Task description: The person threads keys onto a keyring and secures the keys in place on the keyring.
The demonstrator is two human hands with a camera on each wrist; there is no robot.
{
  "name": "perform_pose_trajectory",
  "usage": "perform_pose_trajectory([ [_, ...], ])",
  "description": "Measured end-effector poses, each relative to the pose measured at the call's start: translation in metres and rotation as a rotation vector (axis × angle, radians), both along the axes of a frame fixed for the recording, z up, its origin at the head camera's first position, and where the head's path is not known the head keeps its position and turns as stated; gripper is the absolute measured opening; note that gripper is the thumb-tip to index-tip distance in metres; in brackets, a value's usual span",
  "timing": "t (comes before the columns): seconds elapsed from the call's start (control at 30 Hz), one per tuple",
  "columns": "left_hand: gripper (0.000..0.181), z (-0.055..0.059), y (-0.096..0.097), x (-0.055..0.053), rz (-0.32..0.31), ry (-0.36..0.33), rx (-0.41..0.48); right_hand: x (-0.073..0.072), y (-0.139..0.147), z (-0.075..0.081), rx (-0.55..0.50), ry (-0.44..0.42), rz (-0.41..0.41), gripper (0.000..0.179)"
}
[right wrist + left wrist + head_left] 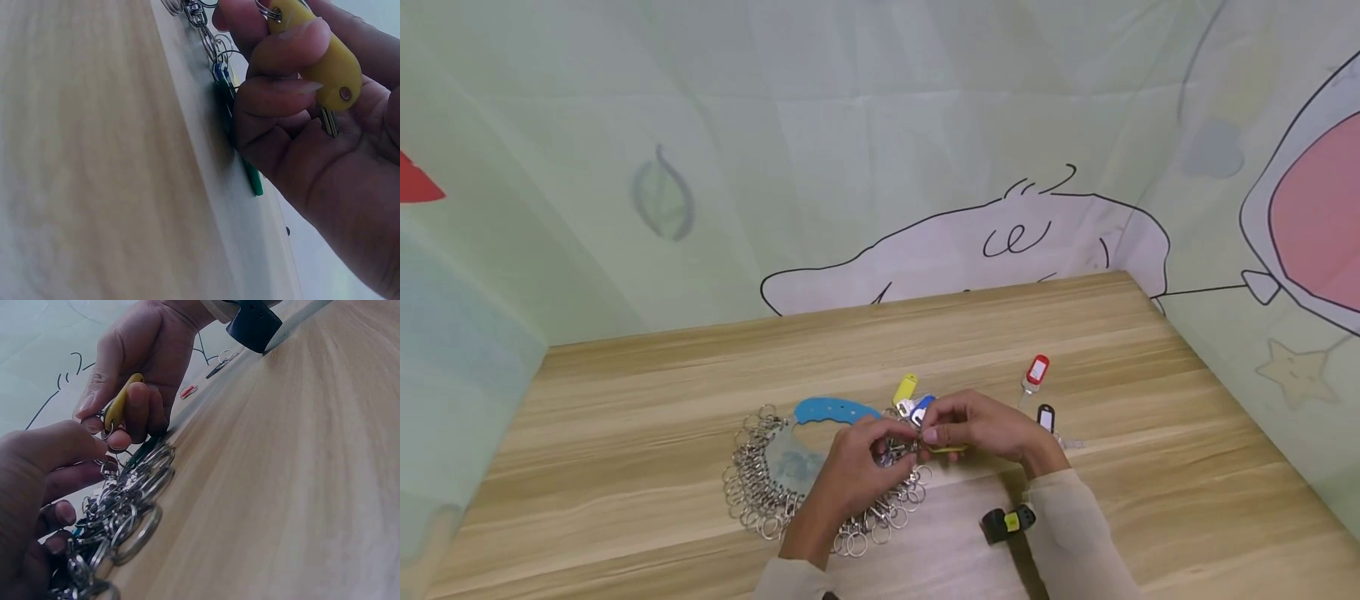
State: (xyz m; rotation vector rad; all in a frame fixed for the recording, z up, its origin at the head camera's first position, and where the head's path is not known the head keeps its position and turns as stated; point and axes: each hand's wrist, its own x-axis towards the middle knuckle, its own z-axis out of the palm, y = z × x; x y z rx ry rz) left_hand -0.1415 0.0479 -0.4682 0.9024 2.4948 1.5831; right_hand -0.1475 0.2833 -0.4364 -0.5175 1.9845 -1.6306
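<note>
My right hand [988,429] pinches a yellow key tag [337,69]; a key [329,122] pokes out beneath the tag against the palm. Close by on its left, my left hand [861,471] has curled fingers at a small metal ring and clasp [109,464] next to the tag. The fingertips of both hands nearly meet, hiding part of the join. Under the left hand lies a disc-shaped holder with a blue handle [835,409], fringed with many metal clasps and split rings [760,483].
Beyond the hands lie another yellow key tag [906,387] and a blue tag [922,407] with keys. To the right are a red tag [1037,368] and a black tag [1046,417]. A green tag [253,178] shows in the right wrist view. Printed cloth walls border the wooden table [625,417].
</note>
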Motion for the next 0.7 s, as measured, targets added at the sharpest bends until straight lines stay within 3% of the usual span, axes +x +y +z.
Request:
perform_pose_trajectory([
  [0.7,0.034,0.0026,0.0018,-0.0002,-0.01,-0.036,-0.032,0.0003,0.0003,0.0003,-0.016,-0.011,-0.027,0.013],
])
